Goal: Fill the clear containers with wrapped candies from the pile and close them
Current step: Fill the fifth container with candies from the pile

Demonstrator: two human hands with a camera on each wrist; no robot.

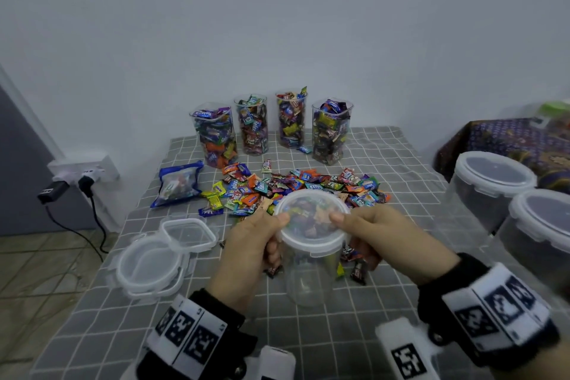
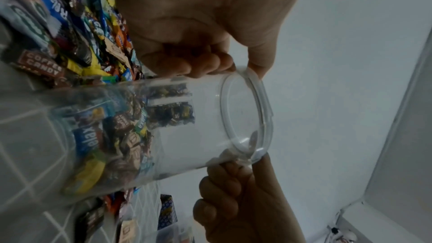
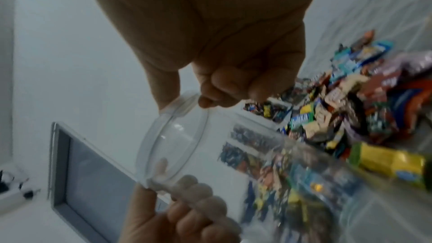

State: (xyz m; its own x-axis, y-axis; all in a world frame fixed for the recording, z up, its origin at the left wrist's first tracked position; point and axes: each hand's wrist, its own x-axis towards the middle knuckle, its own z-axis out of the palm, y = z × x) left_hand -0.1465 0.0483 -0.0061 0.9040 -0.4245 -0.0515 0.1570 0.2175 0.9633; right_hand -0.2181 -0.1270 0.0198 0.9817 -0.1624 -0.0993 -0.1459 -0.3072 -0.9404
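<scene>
Container (image 1: 310, 274): tall round clear plastic tub, smooth walls, standing upright on the checked grey cloth (image 1: 339, 333), held between both hands. Round translucent lid (image 1: 311, 222) sits on its mouth, thick raised rim, flat see-through center. From the wrist views the upper half looks hollow, and wrapped candies appear behind or inside the lower half; cannot tell which.

Left hand (image 1: 249, 253) grips the lid's left edge: thumb on top of the lid, other fingers curled under the rim against the tub wall. Right hand (image 1: 379, 241) mirrors it on the right edge, thumb pressed on top, fingers curled below the rim. So the lid lies pinched between thumbs above and fingers beneath, tub body hanging below the fingers down to the cloth. Whether the lid is fully snapped on, cannot tell.

Candy pile (image 1: 296, 191) just beyond the fingertips, touching the tub's far side: small crinkly glossy wrappers, mixed blue, orange, yellow, green, brown. A few loose pieces lie under the right hand's fingers.

Four filled containers (image 1: 271, 126) stand in a row well beyond the pile, no lids, packed to the top. Spare lids (image 1: 154, 259), round and square, clear with clip flaps, lie left of the left hand. Blue candy bag (image 1: 177, 183) further left-forward. Two closed tubs (image 1: 509, 194) sit right of the right hand.
</scene>
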